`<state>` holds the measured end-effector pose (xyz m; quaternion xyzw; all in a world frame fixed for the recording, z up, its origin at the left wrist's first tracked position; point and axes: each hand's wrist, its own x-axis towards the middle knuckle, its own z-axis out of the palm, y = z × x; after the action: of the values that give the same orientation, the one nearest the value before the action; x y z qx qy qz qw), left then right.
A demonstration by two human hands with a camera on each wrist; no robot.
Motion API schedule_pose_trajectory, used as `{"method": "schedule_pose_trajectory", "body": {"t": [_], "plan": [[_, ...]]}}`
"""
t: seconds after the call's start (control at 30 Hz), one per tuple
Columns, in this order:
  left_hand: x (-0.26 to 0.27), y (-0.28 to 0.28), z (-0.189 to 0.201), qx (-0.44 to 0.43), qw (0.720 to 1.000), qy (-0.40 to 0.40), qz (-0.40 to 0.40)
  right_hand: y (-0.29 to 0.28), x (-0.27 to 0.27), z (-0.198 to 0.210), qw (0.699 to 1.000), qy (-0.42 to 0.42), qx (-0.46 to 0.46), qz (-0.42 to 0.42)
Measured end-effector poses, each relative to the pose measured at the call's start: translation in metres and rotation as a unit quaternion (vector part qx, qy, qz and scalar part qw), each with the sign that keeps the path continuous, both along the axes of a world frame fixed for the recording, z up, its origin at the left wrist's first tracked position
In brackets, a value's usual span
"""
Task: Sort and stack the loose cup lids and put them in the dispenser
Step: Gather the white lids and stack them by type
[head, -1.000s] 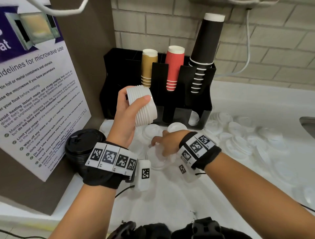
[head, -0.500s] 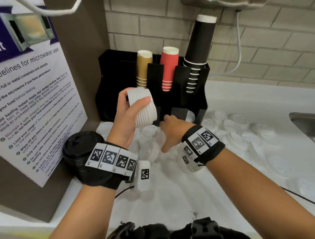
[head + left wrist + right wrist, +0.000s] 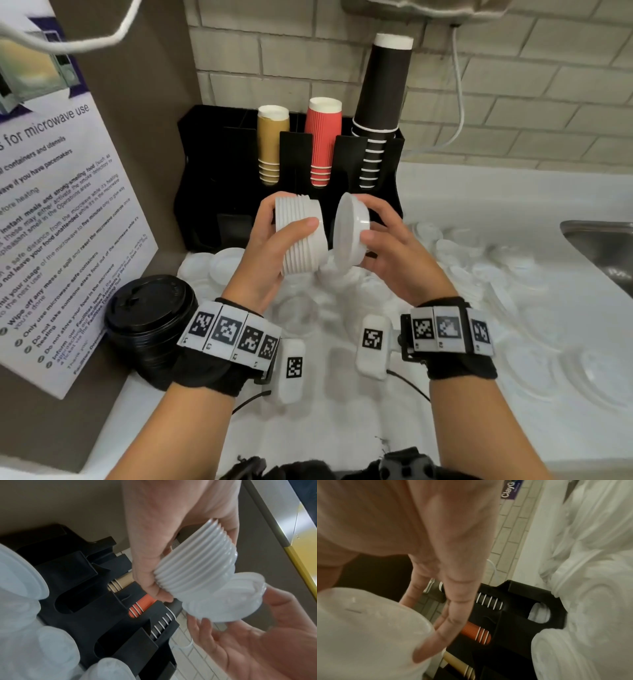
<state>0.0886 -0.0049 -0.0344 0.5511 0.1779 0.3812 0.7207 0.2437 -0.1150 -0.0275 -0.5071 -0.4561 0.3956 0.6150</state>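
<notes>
My left hand (image 3: 270,240) grips a stack of white lids (image 3: 299,236) on its side, held in front of the black dispenser (image 3: 219,178). My right hand (image 3: 383,236) holds a single white lid (image 3: 351,229) by its rim, tilted and nearly touching the stack's right end. In the left wrist view the stack of lids (image 3: 197,566) lies across my fingers and the single lid (image 3: 223,599) leans against its lower end. In the right wrist view the single lid (image 3: 368,628) fills the lower left under my fingers (image 3: 453,601). Many loose white lids (image 3: 479,260) lie on the white counter.
The dispenser holds tan cups (image 3: 272,144), red cups (image 3: 322,140) and tall black cups (image 3: 380,102). A stack of black lids (image 3: 147,318) stands at the left beside a microwave notice (image 3: 51,222). A steel sink (image 3: 603,246) sits at the right.
My right hand rose from the counter with one white lid and brought it up beside the stack. My left hand carried the stack a little to the right.
</notes>
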Motion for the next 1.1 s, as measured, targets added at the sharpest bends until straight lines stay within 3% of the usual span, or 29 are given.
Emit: {"method": "schedule_pose_trajectory", "body": {"t": [0.27, 0.53, 1.1], "plan": [[0.016, -0.018, -0.003, 0.016, 1.000, 0.003, 0.002, -0.004, -0.010, -0.003, 0.999, -0.011, 0.011, -0.051], [0.015, -0.022, -0.004, 0.026, 0.997, 0.033, -0.069, -0.015, 0.000, 0.000, 0.999, -0.047, -0.007, -0.017], [0.022, -0.030, -0.007, -0.001, 1.000, 0.004, -0.023, -0.010, -0.003, 0.005, 0.996, -0.087, -0.002, -0.022]]}}
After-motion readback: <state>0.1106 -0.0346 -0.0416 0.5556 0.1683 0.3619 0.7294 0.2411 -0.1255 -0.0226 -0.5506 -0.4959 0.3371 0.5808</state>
